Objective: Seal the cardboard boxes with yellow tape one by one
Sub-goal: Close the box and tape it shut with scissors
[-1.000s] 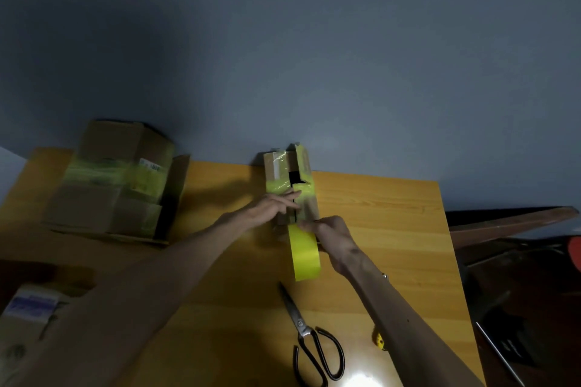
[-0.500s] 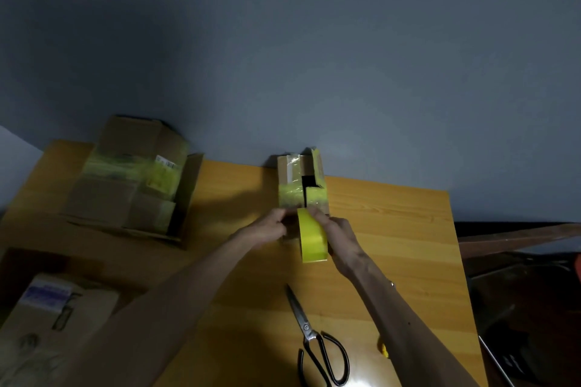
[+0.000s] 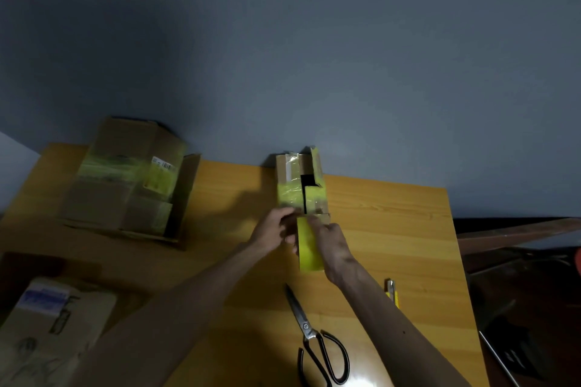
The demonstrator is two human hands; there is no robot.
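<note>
A yellow tape roll (image 3: pixel 309 245) is held on edge between the two hands, just at the near end of a small cardboard box (image 3: pixel 300 185). The right hand (image 3: pixel 330 242) is seen gripping the roll, its fingers (image 3: pixel 314 223) curled over the roll's right side and top. The left hand (image 3: pixel 273 232) is set against the roll's left side with its fingers (image 3: pixel 287 214) curled and drawn together, their tips reaching the box's near edge. Whether a tape end is pinched there cannot be told through the blur.

Beyond the fingertips, the small box is seen crossed by a band of yellow tape, with a dark gap left open between its top flaps. Far to the left of the left fingers, a large cardboard box (image 3: pixel 125 179) with yellow tape on it is placed on the wooden table (image 3: pixel 393 223). Behind the right wrist, towards the person, scissors (image 3: pixel 317 342) are laid flat, and a yellow utility knife (image 3: pixel 393 292) is found just right of the right forearm. Another cardboard box (image 3: pixel 47 333) is seen at the near left, below the left forearm.
</note>
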